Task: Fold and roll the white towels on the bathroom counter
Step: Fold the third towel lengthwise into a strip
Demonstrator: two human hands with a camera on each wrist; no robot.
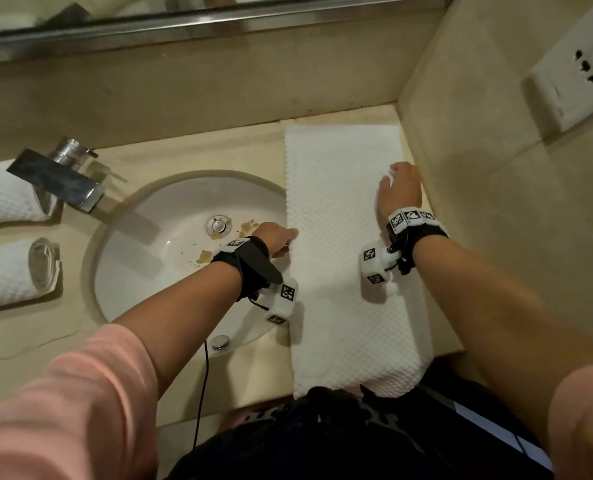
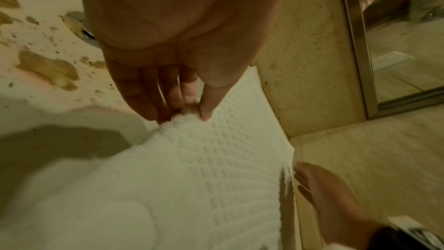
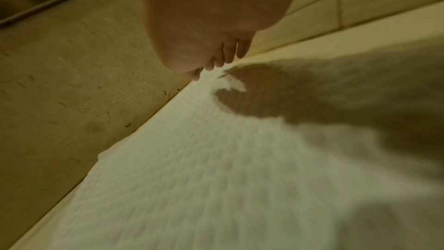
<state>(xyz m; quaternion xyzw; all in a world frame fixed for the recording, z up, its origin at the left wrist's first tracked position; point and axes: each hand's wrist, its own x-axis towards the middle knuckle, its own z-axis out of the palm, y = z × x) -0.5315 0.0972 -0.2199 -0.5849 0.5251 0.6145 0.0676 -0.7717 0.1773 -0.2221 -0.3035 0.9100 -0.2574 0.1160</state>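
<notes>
Towel: the folded towel [image 1: 343,237] lay lengthwise on the surface [image 1: 191,150], between sink [image 1: 170,216] and wall.
Hands: the left hand [image 2: 168,60] pinched its left edge; the right hand [image 1: 399,188] pinched the right edge.
Risk: an uneven pull could skew the fold, or the left edge might slip into the stained sink.

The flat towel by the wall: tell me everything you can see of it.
The flat towel is white with a waffle-like bumpy weave, folded into a long strip. It lies on the counter between the sink and the side wall, its near end drooping over the counter's front edge. The left hand pinches its sink-side edge, lifting it slightly; the right hand is at its wall-side edge, grip unclear.
</notes>
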